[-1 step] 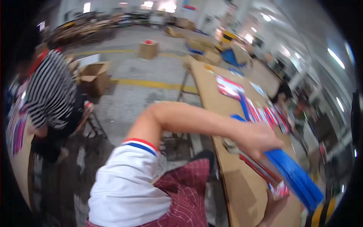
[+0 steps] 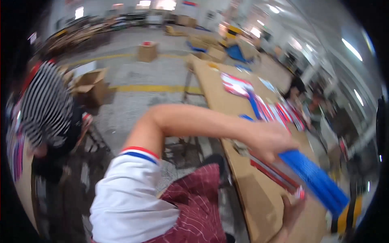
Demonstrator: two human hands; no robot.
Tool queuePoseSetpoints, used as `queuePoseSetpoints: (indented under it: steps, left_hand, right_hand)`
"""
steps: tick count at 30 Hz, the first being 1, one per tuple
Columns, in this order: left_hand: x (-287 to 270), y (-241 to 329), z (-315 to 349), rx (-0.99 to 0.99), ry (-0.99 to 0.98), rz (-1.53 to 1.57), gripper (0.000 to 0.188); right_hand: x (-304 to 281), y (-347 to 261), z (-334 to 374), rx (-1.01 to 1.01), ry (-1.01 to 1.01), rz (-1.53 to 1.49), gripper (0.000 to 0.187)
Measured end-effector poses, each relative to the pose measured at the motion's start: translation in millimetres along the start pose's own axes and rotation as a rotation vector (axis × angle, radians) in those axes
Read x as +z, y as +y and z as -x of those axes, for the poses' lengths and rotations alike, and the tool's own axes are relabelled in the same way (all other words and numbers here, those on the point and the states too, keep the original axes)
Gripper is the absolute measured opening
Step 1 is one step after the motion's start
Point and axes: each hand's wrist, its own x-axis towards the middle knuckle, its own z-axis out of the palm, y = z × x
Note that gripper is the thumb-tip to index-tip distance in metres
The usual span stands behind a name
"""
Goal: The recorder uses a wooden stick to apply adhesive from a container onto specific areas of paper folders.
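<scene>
Over the long brown surface (image 2: 259, 202) at the person's right side, the left hand (image 2: 269, 141) reaches across the body with its fingers curled round the near end of a long blue bundle (image 2: 314, 180), which looks like a stack of flat ribbed strips or sleeves held together. The grip is closed on that end, though motion blur hides how the fingertips sit, so how firmly it is wrapped cannot be told. Beyond the grip the bundle runs out and downward toward the lower right, unsupported along most of its length. Just under the grip lie red and white strips (image 2: 273, 174) flat on the surface, and farther out from it more red, white and blue packs (image 2: 267, 107) are spread in rows. The right hand (image 2: 291, 210) shows only partly at the lower edge, below the grip and against the edge of the surface; whether it is open or holding anything cannot be told. Judging by how it is held out by one end with little sag, the bundle is probably light and fairly stiff, but loose layers could slide or fan apart; a hold nearer its middle, pinching across the flat faces, would steady it better. Off to the left, well away from the grip, a person in a striped shirt (image 2: 46, 107) bends over other work.
</scene>
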Motion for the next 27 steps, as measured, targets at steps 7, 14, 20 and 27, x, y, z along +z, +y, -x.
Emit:
queuePoseSetpoints:
  steps: [7, 14, 20, 27]
  left_hand:
    - [-7, -3, -51, -0.059, -0.42, 0.231, 0.047]
    - [45, -32, -127, -0.093, -0.814, 0.381, 0.057]
    - [117, -70, -196, 0.012, -0.574, 0.254, 0.063]
    - [292, -113, -217, -0.327, 0.552, 0.81, 0.035]
  right_hand:
    - [14, -4, 9, 0.144, -0.213, -0.591, 0.053]
    - [53, 18, 23, 0.413, -0.233, -0.96, 0.057]
    - [61, 73, 28, 0.785, 0.042, -1.576, 0.044]
    - [12, 290, 57, 1.124, 0.51, -1.069, 0.052]
